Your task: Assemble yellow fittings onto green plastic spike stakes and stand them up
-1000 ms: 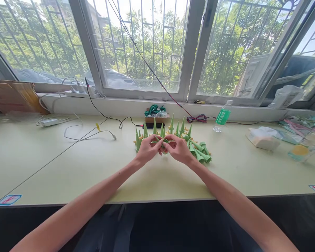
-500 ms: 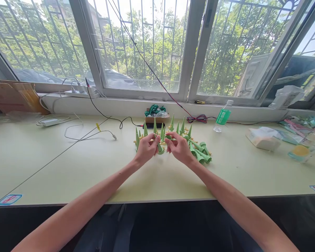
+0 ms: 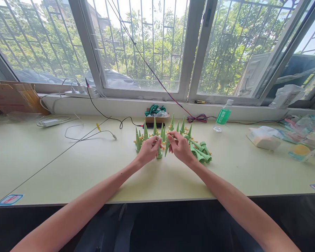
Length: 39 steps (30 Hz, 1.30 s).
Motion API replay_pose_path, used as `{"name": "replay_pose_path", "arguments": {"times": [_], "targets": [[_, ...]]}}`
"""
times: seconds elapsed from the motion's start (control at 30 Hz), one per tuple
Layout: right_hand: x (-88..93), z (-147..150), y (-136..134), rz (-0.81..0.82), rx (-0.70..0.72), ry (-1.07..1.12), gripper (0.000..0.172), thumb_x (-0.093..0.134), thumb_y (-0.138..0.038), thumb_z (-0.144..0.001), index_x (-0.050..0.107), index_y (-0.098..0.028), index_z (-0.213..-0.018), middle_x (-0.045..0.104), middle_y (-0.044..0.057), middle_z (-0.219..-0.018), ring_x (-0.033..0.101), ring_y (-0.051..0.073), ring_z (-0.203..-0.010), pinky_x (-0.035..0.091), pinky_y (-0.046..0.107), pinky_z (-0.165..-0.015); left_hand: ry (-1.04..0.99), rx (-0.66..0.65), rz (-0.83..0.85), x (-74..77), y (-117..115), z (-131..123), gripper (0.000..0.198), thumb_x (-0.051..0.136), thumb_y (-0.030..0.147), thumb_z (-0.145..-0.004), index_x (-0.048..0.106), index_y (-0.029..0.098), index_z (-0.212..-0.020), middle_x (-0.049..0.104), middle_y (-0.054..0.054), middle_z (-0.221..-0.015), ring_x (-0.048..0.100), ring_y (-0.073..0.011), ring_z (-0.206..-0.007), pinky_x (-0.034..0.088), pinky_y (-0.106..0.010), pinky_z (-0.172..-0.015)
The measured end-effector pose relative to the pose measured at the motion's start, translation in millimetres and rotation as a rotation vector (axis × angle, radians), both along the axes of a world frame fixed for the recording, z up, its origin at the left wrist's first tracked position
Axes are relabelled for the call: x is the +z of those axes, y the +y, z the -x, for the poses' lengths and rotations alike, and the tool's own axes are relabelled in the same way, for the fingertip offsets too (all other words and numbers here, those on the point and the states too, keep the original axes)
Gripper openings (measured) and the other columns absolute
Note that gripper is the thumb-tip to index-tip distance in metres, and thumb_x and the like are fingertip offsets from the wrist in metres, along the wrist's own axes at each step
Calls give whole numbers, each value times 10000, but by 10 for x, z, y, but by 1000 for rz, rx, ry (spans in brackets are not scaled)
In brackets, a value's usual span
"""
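Observation:
My left hand (image 3: 148, 151) is closed around a green plant watering spike (image 3: 159, 153), whose wide base end points down near the tabletop. Opposite it, my right hand (image 3: 180, 147) pinches another green cone-shaped spike (image 3: 167, 146) with its pointed tip downward. The two pieces are a small gap apart. Behind my hands stand several upright green spikes (image 3: 154, 126) with small yellow valve parts. To the right of my right hand lies a pile of green spikes (image 3: 201, 151) on their sides, wide ends toward me.
A dark phone (image 3: 157, 125) and a small cardboard box (image 3: 157, 119) sit behind the spikes. At the right stand a water bottle (image 3: 222, 117) and a tissue pack (image 3: 264, 138). Cables (image 3: 99, 131) run over the table's left part. Windows line the back.
The piece in my right hand has turned so its pointed tip faces down. The spike in my left hand has tilted more upright, with its base lower.

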State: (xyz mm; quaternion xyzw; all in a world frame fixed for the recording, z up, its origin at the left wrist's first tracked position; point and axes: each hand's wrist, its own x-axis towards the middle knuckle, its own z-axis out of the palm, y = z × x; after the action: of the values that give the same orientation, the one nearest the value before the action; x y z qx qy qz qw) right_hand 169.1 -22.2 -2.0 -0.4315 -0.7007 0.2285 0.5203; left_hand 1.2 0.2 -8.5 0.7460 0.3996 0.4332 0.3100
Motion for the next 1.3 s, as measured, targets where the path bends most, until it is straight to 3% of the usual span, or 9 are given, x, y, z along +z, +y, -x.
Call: {"name": "replay_pose_path", "arguments": {"times": [0.4, 0.73, 0.93, 1.3], "targets": [[-43, -41, 71, -45, -84, -123, 379, 404, -516, -946, 562, -197, -1077, 594, 14, -712, 567, 139, -544, 439, 249, -570, 107, -27, 6, -43, 48, 17, 287, 478, 466, -888, 504, 196, -792, 615, -7, -746, 552, -107, -424, 405, -229, -383], [-87, -112, 163, -119, -203, -212, 342, 367, -435, -971, 592, -179, -1007, 589, 22, -709, 514, 149, -592, 381, 254, -624, 258, 9, -83, -41, 30, -4, 181, 505, 353, -859, 528, 206, -756, 526, 32, -521, 523, -144, -449, 398, -253, -462], [-121, -130, 221, -142, -232, -239, 349, 363, -439, -974, 589, -173, -972, 576, 14, -706, 483, 141, -579, 356, 247, -614, 395, 12, -130, -92, 83, 34, 100, 514, 292, -823, 532, 194, -821, 570, 5, -677, 538, -149, -570, 420, -262, -544], [-120, -116, 210, -146, -229, -250, 343, 358, -427, -978, 586, -172, -974, 586, 17, -717, 488, 138, -574, 363, 250, -612, 439, 108, -224, -79, 49, 23, 165, 602, 299, -768, 481, 191, -802, 503, -9, -784, 514, -149, -631, 412, -280, -594]]}}
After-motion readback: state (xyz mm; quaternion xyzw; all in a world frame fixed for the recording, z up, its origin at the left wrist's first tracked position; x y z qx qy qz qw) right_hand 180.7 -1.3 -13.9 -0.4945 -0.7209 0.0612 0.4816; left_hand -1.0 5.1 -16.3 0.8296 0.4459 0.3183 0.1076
